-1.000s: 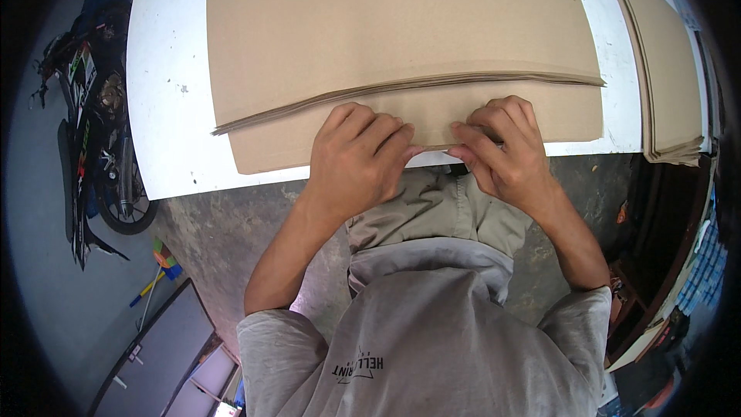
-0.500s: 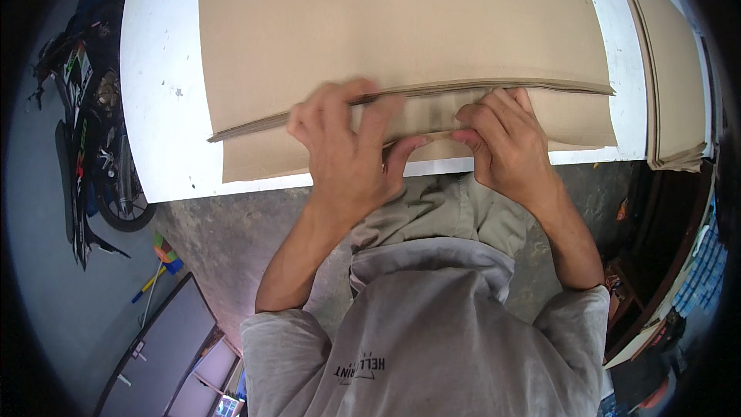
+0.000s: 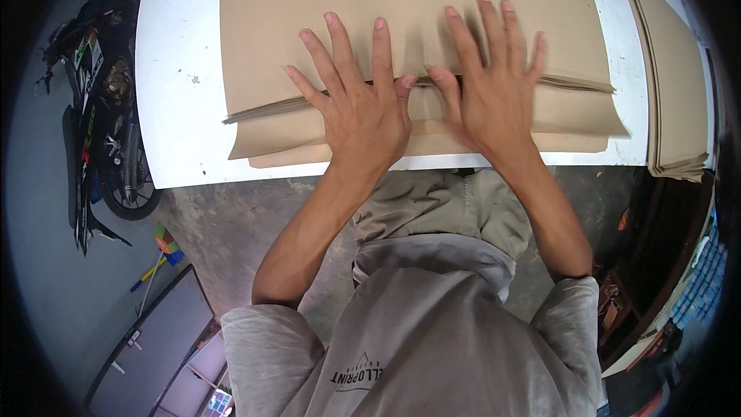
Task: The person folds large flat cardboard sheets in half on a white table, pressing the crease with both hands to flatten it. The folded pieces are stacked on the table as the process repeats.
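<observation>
A stack of large brown paper sheets (image 3: pixel 409 0) lies on the white table (image 3: pixel 181 77), its layered near edge running across under my hands. A loose brown sheet (image 3: pixel 270 135) sticks out from beneath that edge toward me, with part of another sheet (image 3: pixel 289 157) showing below it. My left hand (image 3: pixel 359 108) is spread flat, fingers pointing away from me, over the stack's near edge. Beside it, my right hand (image 3: pixel 494 85) is spread as well, slightly blurred, its fingers on or just above the top sheet. Nothing is gripped; the thumbs point toward each other near the edge.
A second stack of brown sheets (image 3: pixel 675 77) lies at the table's right end. A motorcycle (image 3: pixel 108 116) stands beyond the left side. A broom (image 3: pixel 164 243) lies near a grey cabinet panel (image 3: pixel 158 340) at lower left. Dark shelving (image 3: pixel 656 262) is at right.
Both hands have let go of the near sheet edge, moved away from me and spread out over the stack. The protruding sheet's near edge now lies farther away, exposing another sheet below.
</observation>
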Demonstrator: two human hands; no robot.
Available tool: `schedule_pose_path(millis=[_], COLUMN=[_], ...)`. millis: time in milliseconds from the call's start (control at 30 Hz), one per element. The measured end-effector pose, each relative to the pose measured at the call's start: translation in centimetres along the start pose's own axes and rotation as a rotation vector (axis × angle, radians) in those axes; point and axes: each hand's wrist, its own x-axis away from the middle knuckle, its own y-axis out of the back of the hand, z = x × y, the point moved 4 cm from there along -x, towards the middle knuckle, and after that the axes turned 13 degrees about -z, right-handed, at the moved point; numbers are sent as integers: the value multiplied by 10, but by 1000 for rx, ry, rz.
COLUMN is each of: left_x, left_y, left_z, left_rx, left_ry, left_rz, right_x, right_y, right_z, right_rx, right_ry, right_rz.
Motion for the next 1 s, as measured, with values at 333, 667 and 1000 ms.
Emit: schedule_pose_path(millis=[333,667,1000], left_x=[-8,-8,48], left_y=[57,48,105], left_z=[115,133,108], left_rx=[-228,-49,241], left_ry=[-93,-152,-204], left_rz=[56,-75,-5], right_x=[6,6,11], right_y=[-13,-11,-3], right_z=[-8,-9,-10], right_rx=[-39,-68,-255], right_ry=[-73,-29,-48], right_rz=[56,-3,-73])
